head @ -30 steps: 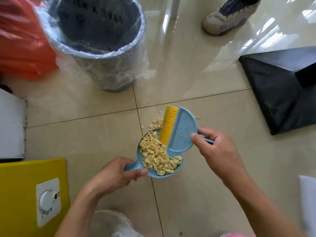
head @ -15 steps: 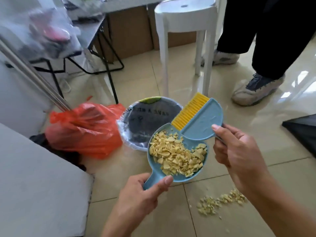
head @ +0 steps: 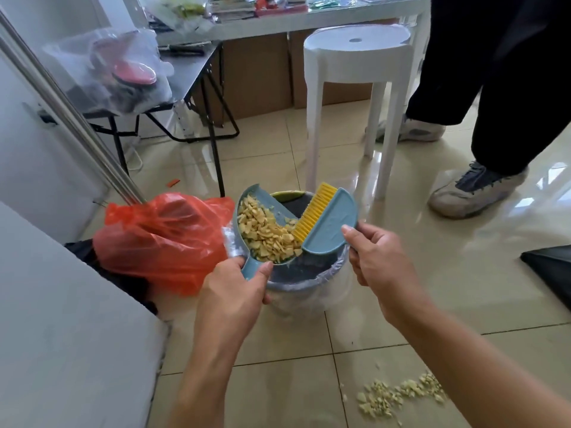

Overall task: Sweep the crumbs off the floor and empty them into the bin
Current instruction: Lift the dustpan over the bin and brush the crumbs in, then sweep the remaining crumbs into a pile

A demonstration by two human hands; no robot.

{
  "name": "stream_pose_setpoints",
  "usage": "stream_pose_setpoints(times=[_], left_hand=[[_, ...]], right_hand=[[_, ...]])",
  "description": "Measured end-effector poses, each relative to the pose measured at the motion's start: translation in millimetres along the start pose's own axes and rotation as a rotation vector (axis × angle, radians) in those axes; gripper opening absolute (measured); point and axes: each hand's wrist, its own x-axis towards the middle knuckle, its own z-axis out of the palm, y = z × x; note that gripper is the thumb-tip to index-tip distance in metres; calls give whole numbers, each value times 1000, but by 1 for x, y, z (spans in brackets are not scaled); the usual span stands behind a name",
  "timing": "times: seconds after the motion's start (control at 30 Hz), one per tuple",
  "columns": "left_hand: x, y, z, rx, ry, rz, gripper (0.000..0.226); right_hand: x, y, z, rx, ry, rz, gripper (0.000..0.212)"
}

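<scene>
Left fingers (head: 265, 274): I see them wrapped tight round the dustpan handle, thumb along its right side.
Left hand (head: 234, 293): closed on the handle, just in front of the bin's near rim.
Right fingers (head: 350, 233): thumb tip pressed on the flat blue back of the brush; the others curl underneath, so I cannot tell exactly how they sit.
Right hand (head: 378, 257): clamped on the brush, right of the bin.
Dustpan (head: 247, 199): blue, tipped up on its left side over the bin mouth.
Crumbs in pan (head: 265, 233): pale yellow heap lying against the bristles.
Brush (head: 329, 222): blue half-round body, yellow bristles facing left, touching the heap.
Bin (head: 304, 285): grey, clear liner folded over the rim, directly under pan and brush.
Crumbs on floor (head: 398, 395): loose scatter on the tiles at lower right, well apart from the bin.
Orange bag (head: 160, 239): on the floor, just left of the bin.
White stool (head: 355, 60): behind the bin.
</scene>
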Motion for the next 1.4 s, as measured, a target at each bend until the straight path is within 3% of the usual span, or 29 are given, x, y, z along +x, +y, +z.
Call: stream_pose_setpoints(times=[0.13,0.23,0.6,0.93,1.07,1.13,1.3,1.4], left_hand=[[-7,7,8,326,230,123,30],[-13,16,12,435,293,161,22],[-10,0,7,350,463,298,25],[-4,-16,17,289,449,269,22],[-5,-19,20,258,402,267,15],[-5,-18,22,193,363,271,9],[-12,-8,19,18,290,251,11],[-34,-6,20,-113,210,227,8]], right_hand=[[-2,6,-7,-31,38,12,16],[-3,6,-7,-58,54,4,13],[-1,2,3,25,17,29,18],[-3,0,9,-5,-14,102,18],[-8,-10,9,309,-204,196,30],[-9,-14,9,380,-217,219,36],[-15,-16,3,331,-222,108,47],[-27,-5,-21,273,-163,37,32]])
